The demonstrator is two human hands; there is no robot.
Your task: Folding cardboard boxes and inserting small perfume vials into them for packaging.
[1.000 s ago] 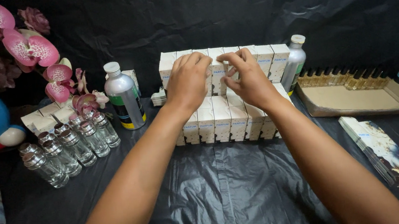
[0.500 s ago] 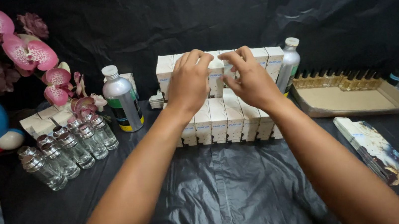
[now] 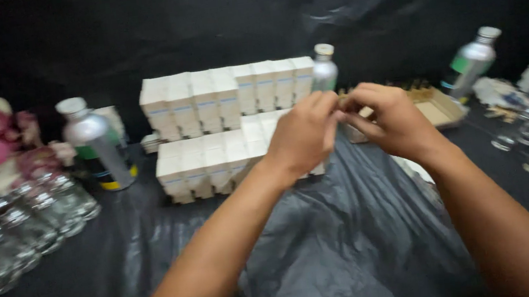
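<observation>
Both hands meet just right of the frame's centre, in front of the 2-tier stack of white cartons (image 3: 228, 123). The left hand (image 3: 303, 134) has its fingers curled together, tips pressing toward the right hand (image 3: 390, 117), whose fingers pinch inward; whether something small sits between them I cannot tell, the picture is blurred. The stack stands centre-left on the black plastic sheet (image 3: 329, 247). As I see it, the left wrist hangs close to the lower row, so a careless swing could topple cartons. The silver bottle (image 3: 323, 69) just behind the knuckles looks easy to knock, and the clear glass bottles (image 3: 27, 222) at lower left could roll.
</observation>
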